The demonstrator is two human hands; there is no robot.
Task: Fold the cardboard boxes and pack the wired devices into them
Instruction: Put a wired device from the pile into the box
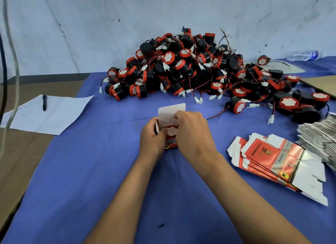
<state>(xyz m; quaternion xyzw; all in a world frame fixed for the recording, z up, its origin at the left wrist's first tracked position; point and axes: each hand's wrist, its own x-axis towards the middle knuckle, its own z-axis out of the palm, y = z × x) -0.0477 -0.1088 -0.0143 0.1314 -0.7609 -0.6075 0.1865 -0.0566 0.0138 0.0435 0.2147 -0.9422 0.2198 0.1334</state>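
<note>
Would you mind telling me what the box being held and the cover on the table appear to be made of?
The box looks like thin printed cardboard: glossy red outside, plain white on its raised flap, with crisp folds. The table cover looks like matte blue woven cloth, judging by its soft wrinkles, though the exact fibre cannot be told.

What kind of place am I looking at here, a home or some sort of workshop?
Most likely a small packing workshop, not a home. A big pile of identical wired devices sits on a blue cloth-covered table, beside stacks of flat printed boxes, while a person fills one box by hand.
</note>
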